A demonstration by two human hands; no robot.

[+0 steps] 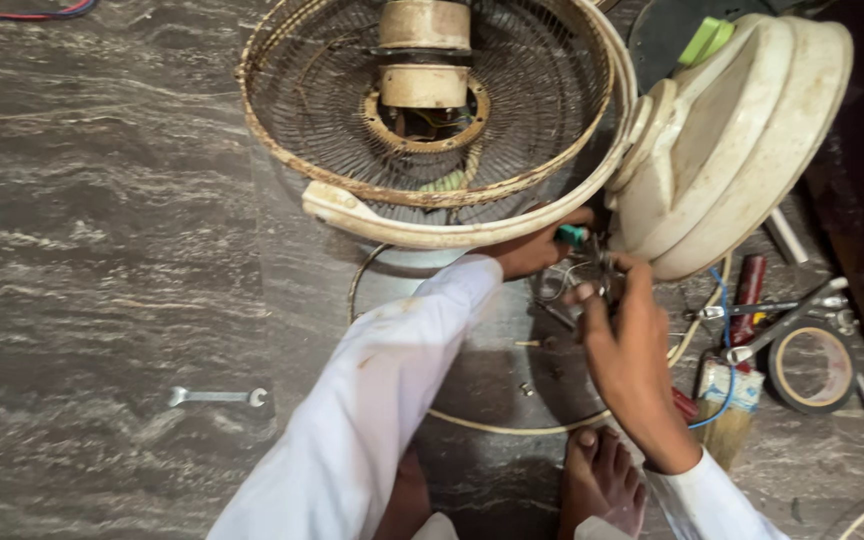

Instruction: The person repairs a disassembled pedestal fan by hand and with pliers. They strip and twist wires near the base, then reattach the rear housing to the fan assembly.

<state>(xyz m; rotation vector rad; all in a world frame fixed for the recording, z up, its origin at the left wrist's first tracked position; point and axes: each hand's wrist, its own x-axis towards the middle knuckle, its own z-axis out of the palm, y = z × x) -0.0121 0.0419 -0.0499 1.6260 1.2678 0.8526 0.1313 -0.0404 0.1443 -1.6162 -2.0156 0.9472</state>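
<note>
Teal plastic shows between the fingers of the left hand (530, 250): they are closed around a teal-handled tool (572, 236), most likely a screwdriver, whose tip I cannot see. That hand is pressed up under the cream rim of the fan guard (422, 232) where it meets the fan's base. The right hand (624, 335) is just beside it, its fingers pinched on something small among the thin wires (577, 278) at the neck of the fan; what exactly they pinch is too small to tell. Both arms wear white sleeves (372, 400).

Above the hands lies the rusty wire fan guard with its motor housing (424, 52) in the middle, tipped on the grey marbled floor (102, 200). The round cream fan base (742, 140) stands tilted to the right of the guard, touching it. A cream cable (512, 428) loops across the floor under the arms.

Right of the right hand lie a red-handled tool (749, 295), a metal wrench-like tool (782, 322), a roll of tape (812, 368) and a blue wire (724, 380). A small spanner (217, 397) lies well apart on the left. The person's bare foot (602, 480) rests near the bottom edge.
</note>
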